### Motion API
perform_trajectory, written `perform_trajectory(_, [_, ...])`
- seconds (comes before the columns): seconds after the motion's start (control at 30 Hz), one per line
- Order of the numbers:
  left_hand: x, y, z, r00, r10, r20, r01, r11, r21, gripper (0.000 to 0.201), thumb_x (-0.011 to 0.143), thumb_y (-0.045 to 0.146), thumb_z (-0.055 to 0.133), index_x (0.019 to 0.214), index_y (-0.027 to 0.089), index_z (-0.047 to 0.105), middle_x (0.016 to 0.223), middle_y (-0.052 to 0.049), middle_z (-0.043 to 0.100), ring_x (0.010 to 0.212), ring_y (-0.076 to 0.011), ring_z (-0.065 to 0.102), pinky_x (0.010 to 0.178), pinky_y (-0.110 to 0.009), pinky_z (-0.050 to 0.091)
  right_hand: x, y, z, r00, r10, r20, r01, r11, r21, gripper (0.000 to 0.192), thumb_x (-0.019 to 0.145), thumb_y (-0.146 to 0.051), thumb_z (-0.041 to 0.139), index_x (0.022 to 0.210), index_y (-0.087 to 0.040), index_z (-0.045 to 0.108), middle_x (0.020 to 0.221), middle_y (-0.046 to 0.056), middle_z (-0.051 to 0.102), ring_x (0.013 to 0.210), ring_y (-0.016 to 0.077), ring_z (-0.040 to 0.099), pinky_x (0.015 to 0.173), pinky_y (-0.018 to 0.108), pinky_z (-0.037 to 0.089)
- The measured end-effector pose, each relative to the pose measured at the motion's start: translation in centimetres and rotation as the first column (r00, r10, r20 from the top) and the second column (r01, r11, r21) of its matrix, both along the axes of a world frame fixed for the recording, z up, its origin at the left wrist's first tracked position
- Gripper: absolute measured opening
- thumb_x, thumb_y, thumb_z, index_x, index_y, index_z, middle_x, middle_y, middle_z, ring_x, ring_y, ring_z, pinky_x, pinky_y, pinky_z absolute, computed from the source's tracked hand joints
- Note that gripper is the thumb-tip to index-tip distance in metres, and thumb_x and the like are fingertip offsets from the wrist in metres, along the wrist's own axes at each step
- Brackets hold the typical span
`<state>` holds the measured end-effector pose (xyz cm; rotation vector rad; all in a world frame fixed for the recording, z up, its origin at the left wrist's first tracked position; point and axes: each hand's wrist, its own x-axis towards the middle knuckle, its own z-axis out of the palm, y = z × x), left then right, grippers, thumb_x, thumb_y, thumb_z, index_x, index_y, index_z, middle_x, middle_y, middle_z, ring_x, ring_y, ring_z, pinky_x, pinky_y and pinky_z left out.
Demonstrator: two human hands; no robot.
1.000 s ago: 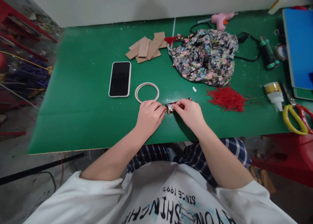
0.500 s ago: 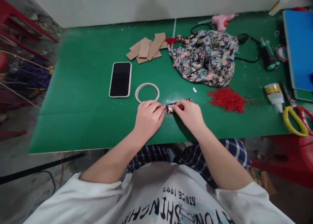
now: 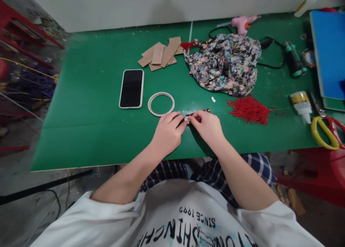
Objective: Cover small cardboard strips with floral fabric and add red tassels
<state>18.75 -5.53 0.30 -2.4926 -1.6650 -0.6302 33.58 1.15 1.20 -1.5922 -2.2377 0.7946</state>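
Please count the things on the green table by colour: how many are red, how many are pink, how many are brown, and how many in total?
Red: 1, the bundle of red threads.
Pink: 1, the pink glue gun.
Brown: 1, the pile of cardboard pieces; its pieces overlap too much to count.
Total: 3
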Motion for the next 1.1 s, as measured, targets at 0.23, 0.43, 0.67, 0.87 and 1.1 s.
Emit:
perform_trajectory(0.23, [0.1, 0.2, 0.5, 0.999, -0.03, -0.04, 0.029, 0.999, -0.021, 0.028, 0.085, 0.013, 0.044, 0.104, 0.013, 0.063, 0.109, -0.009, 0.064, 0.108, -0.0265, 0.051, 0.089, -0.044, 0.041, 0.0, 0.0, -0.1, 1.0, 0.001, 0.009, -0.001, 1.0, 0.009, 0.02, 0.08, -0.034, 0.051, 0.069, -0.02, 0.06, 0.067, 0.001, 0.064, 0.059, 0.013, 0.053, 0.055, 0.024, 0.031])
perform_trajectory(0.43, [-0.3, 0.1, 1.2, 1.0, -0.005, -0.012, 0.005, 0.999, -0.043, 0.03, 0.085, 0.012, 0.041, 0.106, 0.013, 0.063, 0.112, -0.01, 0.063, 0.108, -0.025, 0.052, 0.089, -0.042, 0.043, 0.0, 0.0, 0.0, 1.0, 0.006, 0.014, -0.006, 1.0, 0.013, 0.02, 0.08, -0.033, 0.051, 0.068, -0.02, 0.06, 0.065, 0.001, 0.063, 0.057, 0.0125, 0.052, 0.055, 0.024, 0.031])
perform_trajectory(0.67, [0.3, -0.5, 0.7, 0.997, -0.072, -0.012, 0.072, 0.997, -0.043, 0.035, 0.084, 0.014, 0.044, 0.116, 0.01, 0.056, 0.116, -0.01, 0.062, 0.113, -0.026, 0.051, 0.091, -0.043, 0.042, 0.0, 0.1, -0.2, 1.0, 0.012, 0.019, -0.012, 1.0, 0.029, 0.02, 0.081, -0.033, 0.05, 0.069, -0.02, 0.061, 0.068, 0.002, 0.065, 0.06, 0.0135, 0.054, 0.056, 0.025, 0.033])
perform_trajectory(0.87, [0.5, -0.7, 0.3, 0.998, -0.053, -0.029, 0.052, 0.998, -0.035, 0.034, 0.084, 0.017, 0.046, 0.115, 0.01, 0.056, 0.116, -0.01, 0.062, 0.116, -0.0263, 0.05, 0.095, -0.044, 0.039, 0.1, 0.1, 0.0, 1.0, 0.029, 0.013, -0.029, 0.999, 0.04, 0.025, 0.083, -0.035, 0.048, 0.067, -0.019, 0.059, 0.067, 0.002, 0.064, 0.058, 0.013, 0.053, 0.056, 0.025, 0.032])
perform_trajectory(1.1, [0.7, -0.9, 0.1, 1.0, -0.024, -0.017, 0.023, 0.998, -0.055, 0.036, 0.084, 0.015, 0.044, 0.119, 0.011, 0.052, 0.118, -0.01, 0.061, 0.115, -0.025, 0.05, 0.098, -0.043, 0.036, 0.2, 0.4, 0.4, 0.998, 0.028, 0.059, -0.029, 0.999, 0.032, 0.041, 0.089, -0.04, 0.036, 0.06, -0.019, 0.056, 0.059, 0.004, 0.061, 0.054, 0.0139, 0.051, 0.054, 0.026, 0.029])
